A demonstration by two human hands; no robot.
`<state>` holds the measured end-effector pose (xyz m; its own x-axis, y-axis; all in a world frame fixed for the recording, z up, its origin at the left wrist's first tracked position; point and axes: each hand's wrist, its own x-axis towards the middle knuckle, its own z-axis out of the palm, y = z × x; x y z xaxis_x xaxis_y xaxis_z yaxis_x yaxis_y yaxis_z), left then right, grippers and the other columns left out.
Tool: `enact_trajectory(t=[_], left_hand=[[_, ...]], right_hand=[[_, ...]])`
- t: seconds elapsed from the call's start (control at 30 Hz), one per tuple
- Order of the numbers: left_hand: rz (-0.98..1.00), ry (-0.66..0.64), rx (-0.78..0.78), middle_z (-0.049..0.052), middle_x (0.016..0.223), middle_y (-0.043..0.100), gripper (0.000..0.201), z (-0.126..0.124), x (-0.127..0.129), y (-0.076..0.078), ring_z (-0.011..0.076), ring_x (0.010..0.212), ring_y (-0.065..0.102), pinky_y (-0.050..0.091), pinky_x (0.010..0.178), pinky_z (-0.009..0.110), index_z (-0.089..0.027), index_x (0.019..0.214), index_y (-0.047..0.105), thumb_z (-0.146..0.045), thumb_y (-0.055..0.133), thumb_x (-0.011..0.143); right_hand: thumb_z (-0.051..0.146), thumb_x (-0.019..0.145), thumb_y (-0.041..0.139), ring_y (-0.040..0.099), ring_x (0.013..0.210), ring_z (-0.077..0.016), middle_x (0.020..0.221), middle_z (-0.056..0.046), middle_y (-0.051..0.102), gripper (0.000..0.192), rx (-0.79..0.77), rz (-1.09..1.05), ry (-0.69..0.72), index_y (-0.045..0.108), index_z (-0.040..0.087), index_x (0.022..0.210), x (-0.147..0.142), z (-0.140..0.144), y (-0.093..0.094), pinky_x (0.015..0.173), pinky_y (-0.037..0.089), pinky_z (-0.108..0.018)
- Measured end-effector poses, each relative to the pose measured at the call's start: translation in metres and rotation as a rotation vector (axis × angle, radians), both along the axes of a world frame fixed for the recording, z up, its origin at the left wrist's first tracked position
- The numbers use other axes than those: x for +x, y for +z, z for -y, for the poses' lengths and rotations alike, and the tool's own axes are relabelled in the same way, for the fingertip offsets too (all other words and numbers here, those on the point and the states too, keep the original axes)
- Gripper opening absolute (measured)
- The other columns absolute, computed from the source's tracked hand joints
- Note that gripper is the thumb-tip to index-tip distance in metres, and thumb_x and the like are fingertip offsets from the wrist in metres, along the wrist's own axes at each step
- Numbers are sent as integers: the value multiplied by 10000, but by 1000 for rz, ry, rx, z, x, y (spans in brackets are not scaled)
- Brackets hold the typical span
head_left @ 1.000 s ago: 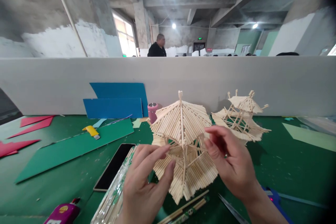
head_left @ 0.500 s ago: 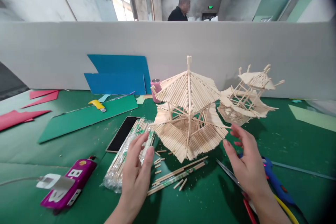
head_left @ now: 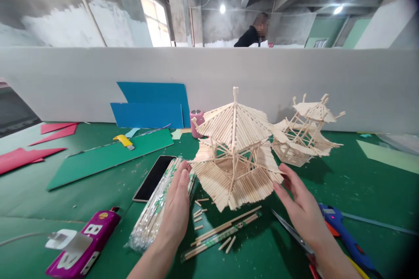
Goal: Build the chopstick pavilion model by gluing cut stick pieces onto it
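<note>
A pavilion model [head_left: 234, 135] built of thin wooden sticks, with two tiers of roof, stands upright in front of me. My left hand [head_left: 178, 200] is at its left side, fingertips against the lower roof's corner, fingers nearly straight. On the opposite side, my right hand [head_left: 299, 202] has thumb and fingers around the right corner of that roof. Between the hands, loose sticks [head_left: 225, 226] and several short cut pieces lie on the table. A plastic-wrapped bundle of sticks [head_left: 153, 205] is partly behind my left hand. Scissors [head_left: 291, 231] lie partly under my right hand.
A smaller stick pavilion [head_left: 304, 133] stands behind right. A blue glue gun [head_left: 347, 235] lies far right. At left are a phone [head_left: 152, 181], purple power strip [head_left: 94, 235], yellow cutter [head_left: 123, 141] and green board [head_left: 111, 157]. Beyond the white partition [head_left: 81, 78] is a person [head_left: 252, 35].
Both hands have moved inward onto the sides of the pavilion model, which looks turned very slightly. My view has tilted up. The person behind the partition has shifted right and leans forward.
</note>
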<state>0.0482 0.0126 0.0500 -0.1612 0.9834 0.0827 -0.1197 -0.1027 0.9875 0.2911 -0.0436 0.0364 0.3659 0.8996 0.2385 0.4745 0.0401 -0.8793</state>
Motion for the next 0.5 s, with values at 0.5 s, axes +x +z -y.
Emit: enact_trajectory(t=[0.5], left_hand=[[155,-87,-114,138,1264,477,495,-92,16,18,218,1144,477,376,969,350,-122,1090,503,-479,248,861]], right_hand=[[321,832,448,395,1198,-263,1330,-77,409,456,-4,134,145,360,235,1271,-33,50,4,950,388,-436]])
